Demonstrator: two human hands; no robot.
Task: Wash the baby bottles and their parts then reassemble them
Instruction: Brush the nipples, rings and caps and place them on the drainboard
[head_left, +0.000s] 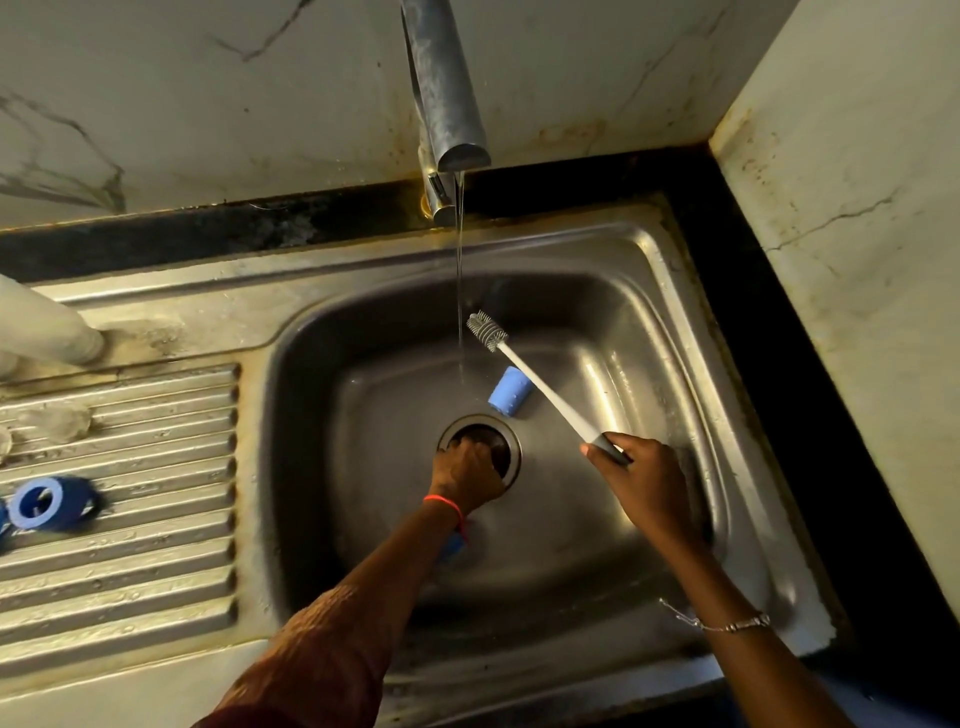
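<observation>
Colours: bottle brush (550, 401) has a white shaft, grey bristles, dark grey grip. Cap (510, 391) in the basin is plain light blue. Screw ring (20, 512) is blue, darker blue at its sides. Sink (571, 239) is bare steel grey, drainboard (156, 467) ribbed in parallel ridges. Wall tiles (208, 104) are off-white with dark veining and brownish stains. Counter (727, 260) is black. Wrist thread (444, 501) is red; bracelet (727, 626) is a silver chain.

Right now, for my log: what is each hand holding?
Left hand: down at the drain, fingers hidden; cannot be told.
Right hand: closed on the bottle brush handle.
</observation>
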